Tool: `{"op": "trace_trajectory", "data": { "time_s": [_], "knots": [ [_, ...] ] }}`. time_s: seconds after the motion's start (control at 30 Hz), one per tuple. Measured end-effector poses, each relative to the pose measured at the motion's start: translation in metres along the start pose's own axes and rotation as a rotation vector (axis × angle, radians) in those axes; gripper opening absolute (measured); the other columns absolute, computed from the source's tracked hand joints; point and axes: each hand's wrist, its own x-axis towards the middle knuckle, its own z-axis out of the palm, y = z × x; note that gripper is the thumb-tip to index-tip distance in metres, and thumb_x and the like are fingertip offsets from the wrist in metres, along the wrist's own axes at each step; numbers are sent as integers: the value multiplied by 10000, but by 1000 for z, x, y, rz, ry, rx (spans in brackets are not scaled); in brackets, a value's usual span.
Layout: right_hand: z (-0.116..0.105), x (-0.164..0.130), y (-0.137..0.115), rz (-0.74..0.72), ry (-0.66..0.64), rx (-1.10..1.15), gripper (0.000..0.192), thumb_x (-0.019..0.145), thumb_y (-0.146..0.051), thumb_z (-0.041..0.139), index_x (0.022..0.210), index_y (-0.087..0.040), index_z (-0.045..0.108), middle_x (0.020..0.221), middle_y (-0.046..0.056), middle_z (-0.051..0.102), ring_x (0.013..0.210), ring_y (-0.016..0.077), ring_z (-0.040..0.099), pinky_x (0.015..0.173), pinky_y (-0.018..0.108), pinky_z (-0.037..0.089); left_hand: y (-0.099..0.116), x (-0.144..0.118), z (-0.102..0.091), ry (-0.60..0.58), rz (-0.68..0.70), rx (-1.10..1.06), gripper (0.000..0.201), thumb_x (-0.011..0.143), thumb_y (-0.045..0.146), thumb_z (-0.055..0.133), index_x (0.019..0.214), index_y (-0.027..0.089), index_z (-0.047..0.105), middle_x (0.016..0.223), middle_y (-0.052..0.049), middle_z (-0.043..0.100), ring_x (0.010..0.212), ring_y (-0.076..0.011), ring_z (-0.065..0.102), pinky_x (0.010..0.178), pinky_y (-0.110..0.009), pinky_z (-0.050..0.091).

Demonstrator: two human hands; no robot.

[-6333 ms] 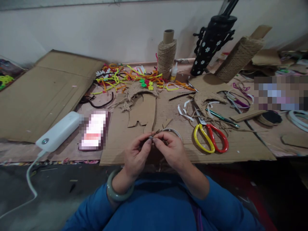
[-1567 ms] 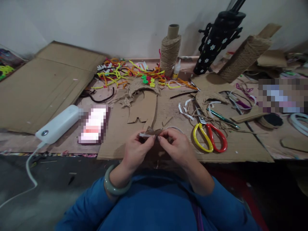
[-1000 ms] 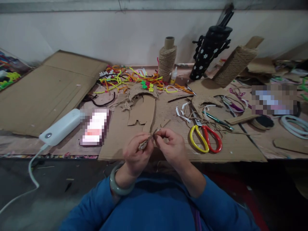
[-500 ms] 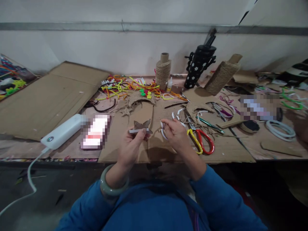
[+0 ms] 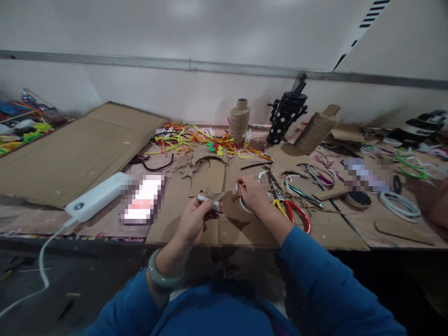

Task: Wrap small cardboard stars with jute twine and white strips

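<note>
My left hand (image 5: 193, 222) holds a small brown cardboard star (image 5: 211, 198) with a pale strip on it, just above the front cardboard sheet (image 5: 241, 228). My right hand (image 5: 251, 193) rests further right on that sheet, fingers curled over a white tape ring (image 5: 241, 204). Whether it grips the ring I cannot tell. Red and yellow scissors (image 5: 293, 212) lie just right of this hand. A grey-green bangle (image 5: 161, 277) sits on my left wrist.
A white power bank (image 5: 98, 202) with a cable and a phone (image 5: 143, 205) lie at the left. Twine spools (image 5: 239, 120), a black flowered tube (image 5: 285, 116), coloured pipe cleaners (image 5: 191, 138) and cardboard scraps fill the back. Another person's hand (image 5: 429, 200) shows at the right edge.
My hands have separated: the left keeps the star, the right has moved out to the tape ring on the sheet. The view has tilted upward.
</note>
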Motion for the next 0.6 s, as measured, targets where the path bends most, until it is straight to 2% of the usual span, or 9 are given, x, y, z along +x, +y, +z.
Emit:
{"op": "trace_trajectory", "data": {
  "time_s": [0.2, 0.37, 0.43, 0.5, 0.6],
  "knots": [
    [2, -1, 4, 66, 56, 4, 150, 844, -260, 523, 791, -191, 646, 804, 78, 696, 737, 199, 614, 672, 299, 424, -7, 0, -2, 8, -46, 44, 275, 630, 369, 728, 697, 151, 573, 581, -9, 650, 468, -100, 569, 405, -175, 332],
    [-5, -6, 7, 21, 153, 139, 242, 845, -179, 444, 972, -183, 651, 984, 90, 702, 862, 200, 630, 774, 332, 466, -15, 0, -9, -4, -18, 46, 296, 649, 389, 725, 714, 162, 546, 601, -6, 658, 468, -88, 554, 419, -169, 314],
    [-12, -12, -1, -7, 168, 200, 246, 857, -213, 443, 982, -173, 650, 969, 89, 702, 845, 191, 637, 764, 320, 483, -17, 0, -10, -15, 2, 64, 286, 654, 380, 731, 695, 164, 547, 599, 9, 643, 474, -81, 535, 443, -173, 333],
    [-19, -19, -16, -73, 125, 277, 228, 861, -279, 480, 965, -183, 659, 926, 66, 708, 814, 171, 645, 739, 285, 494, -19, 1, -10, -49, 45, 84, 260, 656, 356, 742, 696, 159, 577, 608, 21, 626, 511, -78, 526, 495, -176, 370],
    [-27, -26, -40, -185, -57, 409, 225, 841, -292, 531, 981, -184, 670, 930, 71, 706, 828, 177, 639, 729, 289, 482, -20, 0, -9, -125, 118, 125, 220, 661, 322, 754, 725, 149, 635, 630, 23, 614, 575, -82, 521, 577, -186, 404]
  ]
}}
